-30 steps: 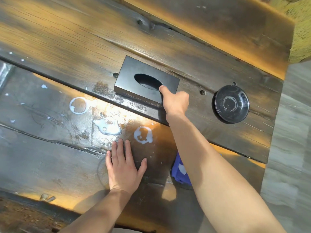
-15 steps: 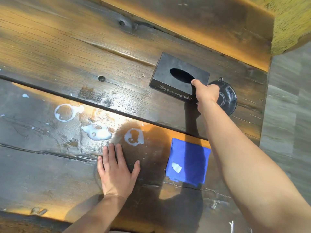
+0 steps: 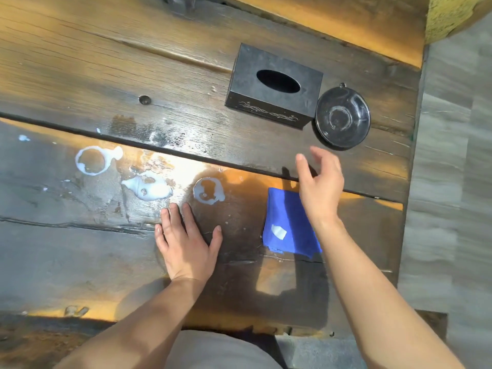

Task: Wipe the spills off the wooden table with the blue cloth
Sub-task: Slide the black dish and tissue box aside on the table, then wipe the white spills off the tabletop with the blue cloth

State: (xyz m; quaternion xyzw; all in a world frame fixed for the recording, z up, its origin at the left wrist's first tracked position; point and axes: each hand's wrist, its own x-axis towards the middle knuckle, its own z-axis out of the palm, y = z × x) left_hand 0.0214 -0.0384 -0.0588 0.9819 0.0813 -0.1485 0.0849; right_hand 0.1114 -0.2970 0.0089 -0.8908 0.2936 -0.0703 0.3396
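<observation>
I saw the left hand [image 3: 186, 246] flat on the bench [image 3: 66, 249], empty; right hand [image 3: 320, 186] hovered open over the blue cloth [image 3: 285, 225]; white spills [image 3: 147, 187] lay left of the cloth.

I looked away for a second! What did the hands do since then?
The right hand let go of the black tissue box after sliding it right, against the round black dish, and pulled back over the blue cloth. The left hand stayed flat; the spills remain.
</observation>
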